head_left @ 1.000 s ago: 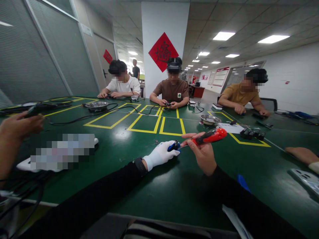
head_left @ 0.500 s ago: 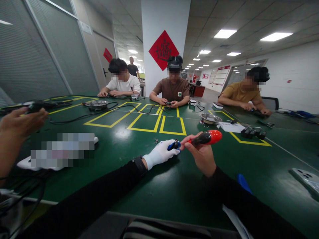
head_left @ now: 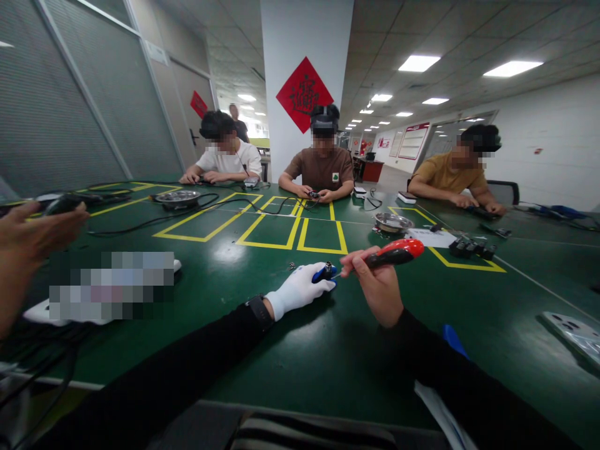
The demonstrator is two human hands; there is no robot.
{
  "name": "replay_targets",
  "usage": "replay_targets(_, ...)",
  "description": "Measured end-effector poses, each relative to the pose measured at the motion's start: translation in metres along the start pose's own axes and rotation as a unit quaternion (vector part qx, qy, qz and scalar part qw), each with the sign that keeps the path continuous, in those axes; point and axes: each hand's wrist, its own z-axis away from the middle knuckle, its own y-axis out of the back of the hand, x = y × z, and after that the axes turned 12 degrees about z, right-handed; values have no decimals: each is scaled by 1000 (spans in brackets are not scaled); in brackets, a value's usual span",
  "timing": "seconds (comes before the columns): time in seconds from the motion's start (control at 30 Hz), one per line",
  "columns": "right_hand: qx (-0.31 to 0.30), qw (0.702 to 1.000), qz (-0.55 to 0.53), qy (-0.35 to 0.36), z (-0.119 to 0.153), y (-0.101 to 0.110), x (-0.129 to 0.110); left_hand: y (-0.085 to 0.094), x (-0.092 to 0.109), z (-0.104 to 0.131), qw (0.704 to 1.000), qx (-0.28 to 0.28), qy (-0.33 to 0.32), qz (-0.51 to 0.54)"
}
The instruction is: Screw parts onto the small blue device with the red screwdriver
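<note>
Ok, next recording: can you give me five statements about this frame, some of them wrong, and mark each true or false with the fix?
1. The left hand wears a white glove. True.
2. The right hand holds a screwdriver with a red-and-black handle. True.
3. Both of the wearer's hands are gloved. False: the right hand is bare.
4. The phone at the far right lies camera side down. False: its cameras face up.
5. The right metal bowl is the only bowl on the green table. False: a left metal bowl stands there too.
</note>
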Motion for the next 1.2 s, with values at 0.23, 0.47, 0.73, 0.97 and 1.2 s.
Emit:
replay_targets(0.23,13,997,-70,-41,2,-4,2,0,3,0,1000,9,8,-10)
replay_targets(0.47,56,973,224,16,5,4,1,0,5,0,1000,6,9,-11)
replay_targets(0.73,298,955,-6,10,-4,8,13,-1,-1,-1,999,-3,26,22)
replay_targets(0.97,359,888,-169,-233,-17,30,41,0,-10,-3,996,65,-44,-42)
replay_targets(1.2,347,838,-226,-354,-15,33,45,1,-15,-5,987,89,-9,-133)
